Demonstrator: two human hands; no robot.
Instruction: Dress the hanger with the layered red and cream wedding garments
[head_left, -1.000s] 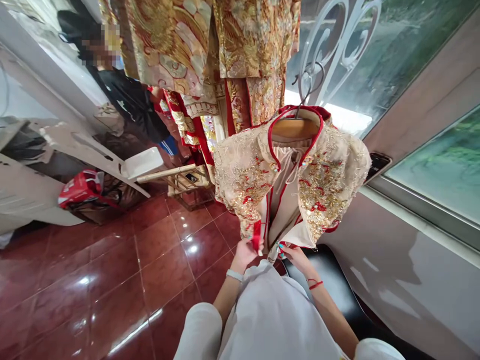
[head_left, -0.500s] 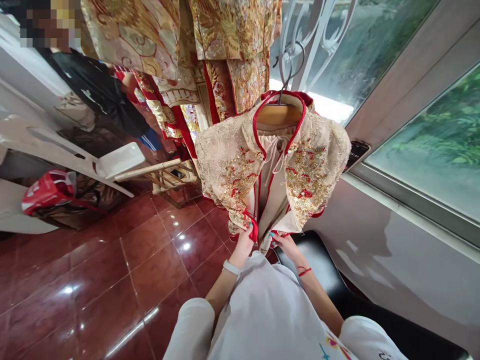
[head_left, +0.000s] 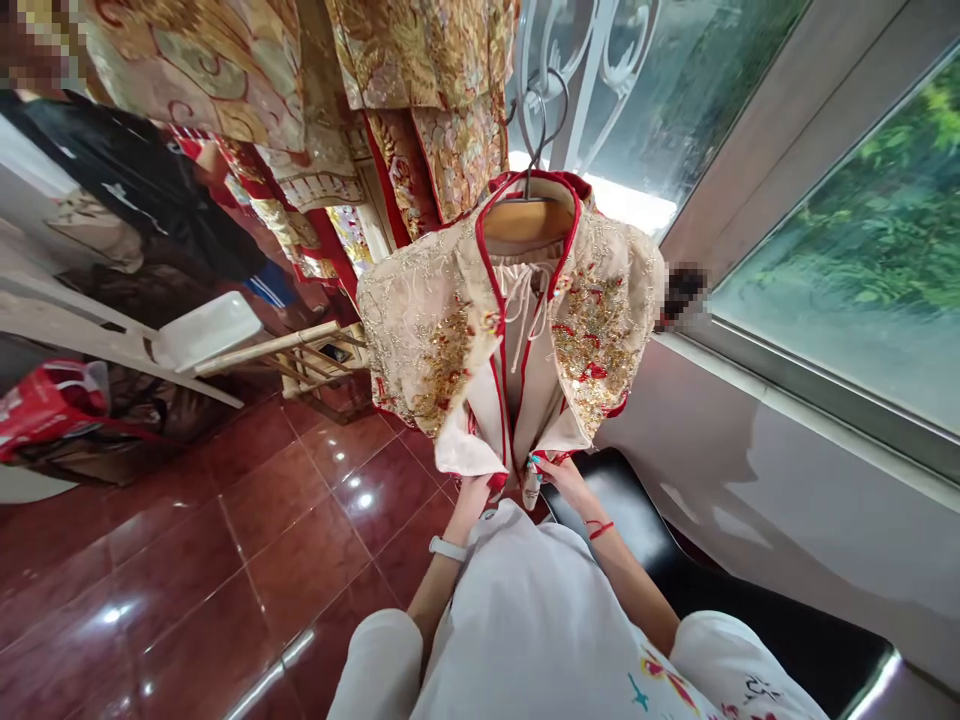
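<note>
An embroidered jacket [head_left: 420, 290], cream with gold beadwork, red motifs and red piping, hangs on a wooden hanger [head_left: 525, 220] in front of me. Its front is parted, showing a pale inner layer with tie strings [head_left: 517, 295]. My left hand [head_left: 472, 500] grips the lower edge of the left front panel, whose white lining is folded outward; the fingers are partly hidden under the cloth. On the other panel, my right hand [head_left: 559, 475] pinches the red-edged lower corner, turning some lining out.
More gold embroidered garments [head_left: 427, 60] hang behind. To the left are a bamboo rack [head_left: 300, 365], a white chair [head_left: 210, 330], a red bag [head_left: 52, 405] and a person in dark clothes [head_left: 135, 170]. A black seat [head_left: 622, 510] stands at right, below the window [head_left: 847, 250].
My left hand has turned the left panel's lower edge outward, so its white lining now shows. My right hand keeps its hold. The view has shifted slightly to the right.
</note>
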